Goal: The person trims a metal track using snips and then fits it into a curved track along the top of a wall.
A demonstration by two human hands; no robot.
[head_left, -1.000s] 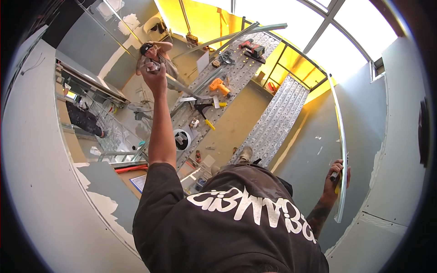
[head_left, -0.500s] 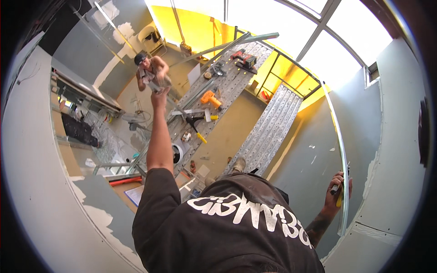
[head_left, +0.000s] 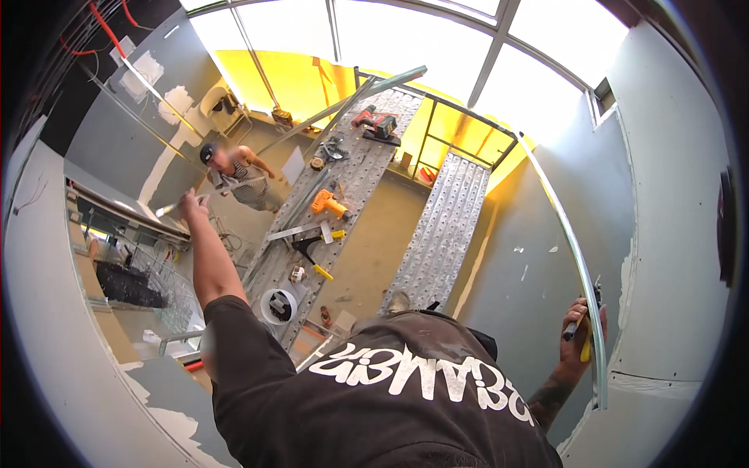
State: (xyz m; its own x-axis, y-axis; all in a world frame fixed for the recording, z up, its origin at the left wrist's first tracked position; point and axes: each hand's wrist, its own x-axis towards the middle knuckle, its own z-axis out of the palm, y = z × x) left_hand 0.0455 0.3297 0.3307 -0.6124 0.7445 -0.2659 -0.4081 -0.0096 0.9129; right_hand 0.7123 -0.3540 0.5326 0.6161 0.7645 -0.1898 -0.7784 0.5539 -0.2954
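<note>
Right of a dimpled, tool-strewn metal scaffold plank (head_left: 363,173), the right hand (head_left: 576,326) is curled round a long, shiny metal channel (head_left: 576,249) and a yellow-handled tool (head_left: 586,349). Left of the plank, the raised left hand (head_left: 193,204) grips a blurred pale strip (head_left: 167,210). On the plank's near end, a round white bucket (head_left: 292,308) holds black items (head_left: 278,306).

Strip (head_left: 576,249) smooth, glossy metal; shirt (head_left: 328,413) matt cloth.
</note>
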